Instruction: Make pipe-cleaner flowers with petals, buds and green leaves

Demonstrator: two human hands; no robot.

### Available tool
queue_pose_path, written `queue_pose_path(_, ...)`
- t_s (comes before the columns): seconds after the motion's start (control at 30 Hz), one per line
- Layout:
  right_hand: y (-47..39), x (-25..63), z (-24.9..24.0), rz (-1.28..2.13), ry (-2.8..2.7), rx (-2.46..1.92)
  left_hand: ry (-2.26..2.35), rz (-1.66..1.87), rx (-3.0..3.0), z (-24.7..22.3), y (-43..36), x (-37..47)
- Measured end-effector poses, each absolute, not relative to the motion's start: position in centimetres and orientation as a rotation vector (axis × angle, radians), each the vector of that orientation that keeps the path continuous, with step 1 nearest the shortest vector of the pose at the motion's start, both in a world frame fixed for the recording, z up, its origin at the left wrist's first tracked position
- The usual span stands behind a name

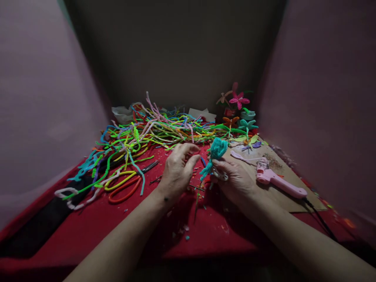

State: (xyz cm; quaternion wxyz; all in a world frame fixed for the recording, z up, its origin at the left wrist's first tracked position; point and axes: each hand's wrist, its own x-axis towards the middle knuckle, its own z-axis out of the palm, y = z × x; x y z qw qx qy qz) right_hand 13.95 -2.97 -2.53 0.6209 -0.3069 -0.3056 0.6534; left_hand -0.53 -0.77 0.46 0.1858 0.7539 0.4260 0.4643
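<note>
Held in the right hand point(233, 176): a teal fuzzy piece point(219, 147) (bunched like a bud), at the thumb side, between both hands. Long axis steep, bunched end uppermost and leaning slightly right, loose tails trailing down and left. Against the same fingers, a pale looped bit point(221, 175). Left of the tails, clearly apart, the left hand point(179, 166), thumb and forefinger parted with nothing visible between (cannot tell about the fingers behind). Underneath, a counter point(217, 241) in red cloth, scattered with scraps. Farther back, a tangled heap of pipe cleaners point(164, 127); leftward, scissors point(150, 166); rightward, a pink glue gun point(282, 185) on a brown board point(293, 172). Beyond, a dark wall point(176, 51), flanked by pinkish side walls point(35, 98).
</note>
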Motion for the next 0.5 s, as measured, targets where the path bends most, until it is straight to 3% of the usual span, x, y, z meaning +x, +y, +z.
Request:
queue_pose_path(0.33,-3.2,13.1,-2.5,1.476,-0.610,-0.703,1.590,0.790,2.903,-1.7,-2.9,2.2)
queue_pose_path(0.5,-3.4,13.1,-2.7,1.436,-0.641,-0.727,1.452,0.750,2.953,-1.9,-2.1,1.5)
